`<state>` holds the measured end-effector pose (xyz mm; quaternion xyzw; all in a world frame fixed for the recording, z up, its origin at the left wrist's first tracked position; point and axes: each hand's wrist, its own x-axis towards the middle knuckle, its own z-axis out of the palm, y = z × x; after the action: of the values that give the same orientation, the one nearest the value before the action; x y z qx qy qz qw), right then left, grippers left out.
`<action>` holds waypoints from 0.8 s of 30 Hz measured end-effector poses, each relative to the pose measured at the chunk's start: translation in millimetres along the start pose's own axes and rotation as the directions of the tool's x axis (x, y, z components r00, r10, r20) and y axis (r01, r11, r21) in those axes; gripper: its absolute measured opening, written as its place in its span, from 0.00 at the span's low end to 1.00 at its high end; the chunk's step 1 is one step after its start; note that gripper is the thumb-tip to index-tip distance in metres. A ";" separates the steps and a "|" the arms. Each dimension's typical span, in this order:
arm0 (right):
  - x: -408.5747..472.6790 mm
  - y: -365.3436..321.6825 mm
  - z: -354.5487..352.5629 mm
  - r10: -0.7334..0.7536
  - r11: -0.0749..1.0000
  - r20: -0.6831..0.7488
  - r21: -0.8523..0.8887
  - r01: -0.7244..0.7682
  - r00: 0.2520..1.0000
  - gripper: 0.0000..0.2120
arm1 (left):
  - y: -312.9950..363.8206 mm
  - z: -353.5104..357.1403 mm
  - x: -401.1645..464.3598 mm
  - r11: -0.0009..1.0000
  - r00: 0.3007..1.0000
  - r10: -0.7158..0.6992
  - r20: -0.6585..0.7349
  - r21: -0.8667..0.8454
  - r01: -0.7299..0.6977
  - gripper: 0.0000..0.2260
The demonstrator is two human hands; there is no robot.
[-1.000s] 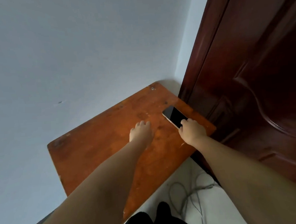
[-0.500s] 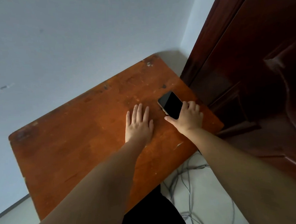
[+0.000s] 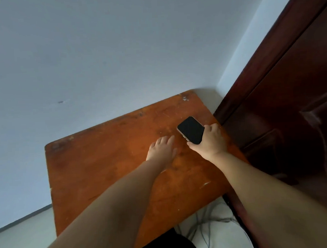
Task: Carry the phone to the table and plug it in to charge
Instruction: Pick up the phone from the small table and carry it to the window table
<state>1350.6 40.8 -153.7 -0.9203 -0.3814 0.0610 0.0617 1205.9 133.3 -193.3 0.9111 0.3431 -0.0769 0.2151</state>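
Observation:
A phone [image 3: 191, 129] with a dark screen sits near the right edge of the worn orange-brown wooden table [image 3: 108, 164]. My right hand [image 3: 210, 142] grips its near end, thumb on one long side and fingers on the other. My left hand [image 3: 162, 148] rests flat on the tabletop just left of the phone, fingers spread, holding nothing. Grey cables [image 3: 207, 224] lie loose on the floor below the table's near right corner; no plug end is visible.
A dark red wooden door [image 3: 282, 102] stands close along the table's right side. A pale wall [image 3: 98, 61] runs behind the table. Light floor [image 3: 22, 237] shows at the lower left, and something black [image 3: 165, 247] sits at the bottom edge.
My right hand has closed around the phone's near end, and the phone has turned slightly. My left hand stays flat on the table. The camera view has shifted.

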 end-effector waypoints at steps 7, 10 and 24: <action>3.9 -69.3 -14.8 -0.333 0.942 -0.041 0.026 0.334 0.942 0.36 | -53.4 -40.4 -47.0 0.972 0.960 -0.234 -0.152 -0.034 0.232 0.20; -6.8 -100.8 -13.6 -0.463 0.885 -0.033 0.040 0.464 0.886 0.36 | -75.0 -46.5 -80.7 0.934 0.897 -0.353 -0.265 -0.051 0.353 0.20; -169.8 -298.7 6.9 -0.920 0.391 0.050 0.138 0.910 0.388 0.36 | -157.1 -28.4 -347.2 0.528 0.412 -0.828 -0.381 -0.282 0.801 0.17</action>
<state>1022.9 130.3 -101.6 -0.5496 -0.8244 0.0880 0.1028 841.0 46.0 -121.3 0.6114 0.7843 0.0619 0.0852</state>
